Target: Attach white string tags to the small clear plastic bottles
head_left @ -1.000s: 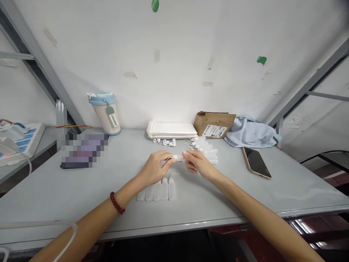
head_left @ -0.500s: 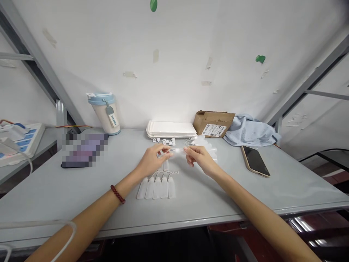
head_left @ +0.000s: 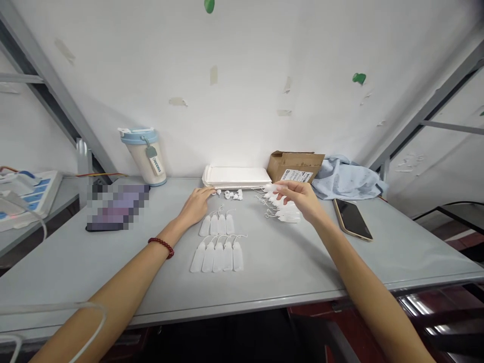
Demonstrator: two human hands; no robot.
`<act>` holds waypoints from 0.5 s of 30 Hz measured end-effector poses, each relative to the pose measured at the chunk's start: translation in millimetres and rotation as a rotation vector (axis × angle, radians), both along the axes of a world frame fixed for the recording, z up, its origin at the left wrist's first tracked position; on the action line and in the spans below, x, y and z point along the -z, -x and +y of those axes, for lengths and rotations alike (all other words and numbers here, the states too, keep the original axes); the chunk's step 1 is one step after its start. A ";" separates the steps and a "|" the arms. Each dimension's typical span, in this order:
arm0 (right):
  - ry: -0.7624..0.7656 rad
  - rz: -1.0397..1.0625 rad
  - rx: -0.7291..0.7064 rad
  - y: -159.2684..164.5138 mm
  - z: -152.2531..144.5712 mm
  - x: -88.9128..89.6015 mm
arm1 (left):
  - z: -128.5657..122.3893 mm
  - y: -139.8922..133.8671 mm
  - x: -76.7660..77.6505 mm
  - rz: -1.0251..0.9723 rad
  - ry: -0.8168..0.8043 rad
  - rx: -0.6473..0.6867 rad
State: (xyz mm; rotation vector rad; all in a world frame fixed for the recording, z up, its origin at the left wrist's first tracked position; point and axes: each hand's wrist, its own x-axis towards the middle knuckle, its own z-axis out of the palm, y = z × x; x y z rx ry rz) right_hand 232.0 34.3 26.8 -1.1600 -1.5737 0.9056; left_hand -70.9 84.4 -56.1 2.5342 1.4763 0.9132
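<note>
My left hand (head_left: 195, 205) reaches to the left end of a group of small white caps (head_left: 238, 194), its fingertips closed on the leftmost cap (head_left: 214, 192). My right hand (head_left: 298, 195) pinches a small translucent plastic bottle (head_left: 270, 187) with a thin white string at its neck, just over a pile of similar bottles (head_left: 289, 216). Part of that pile is hidden under the hand. Nearer to me, several such bottles lie side by side in a front row (head_left: 218, 258) and a back row (head_left: 221, 225), strings pointing away.
Behind the caps lies a flat white stack (head_left: 238, 175), beside a cardboard box (head_left: 293, 168) and a light blue cloth (head_left: 344, 179). A phone (head_left: 353, 220) is on the right. A tumbler (head_left: 151, 161) and a blurred flat object (head_left: 117, 207) are on the left.
My hands have parted. The left moved back to the caps, the right moved right to the pile. The bottle held between them is gone from there, and the back row is now uncovered.
</note>
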 end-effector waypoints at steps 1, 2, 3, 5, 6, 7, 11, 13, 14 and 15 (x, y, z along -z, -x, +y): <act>0.002 -0.030 -0.006 -3.7 1.4 -0.5 | -0.3 -0.1 0.2 0.003 -0.002 -0.001; 0.000 -0.057 -0.006 -7.6 2.9 -0.8 | -0.8 -0.1 0.1 0.005 -0.008 -0.002; -0.005 -0.077 -0.003 -11.5 4.7 -0.9 | -1.3 -0.1 -0.1 0.007 -0.015 -0.001; -0.012 -0.105 -0.003 -19.8 8.3 -1.0 | -2.1 -0.3 -0.8 0.007 -0.027 0.003; -0.009 -0.116 -0.008 -23.8 10.0 -1.0 | -2.3 -0.5 -1.0 0.006 -0.029 0.003; -0.001 -0.127 -0.014 -27.7 11.5 -1.2 | -2.4 -0.7 -1.1 0.005 -0.028 0.002; 0.017 -0.172 0.045 -39.5 16.1 -1.5 | -2.2 -1.6 -0.3 -0.004 -0.014 -0.001; 0.012 -0.209 0.092 -43.3 18.8 -0.1 | -2.2 -2.0 0.4 -0.015 -0.016 -0.001; 0.006 -0.233 0.108 -44.8 20.4 1.3 | -2.3 -2.1 0.7 -0.021 -0.019 -0.005; -0.003 -0.261 0.118 -46.2 22.3 3.2 | -2.4 -2.2 1.0 -0.023 -0.022 -0.008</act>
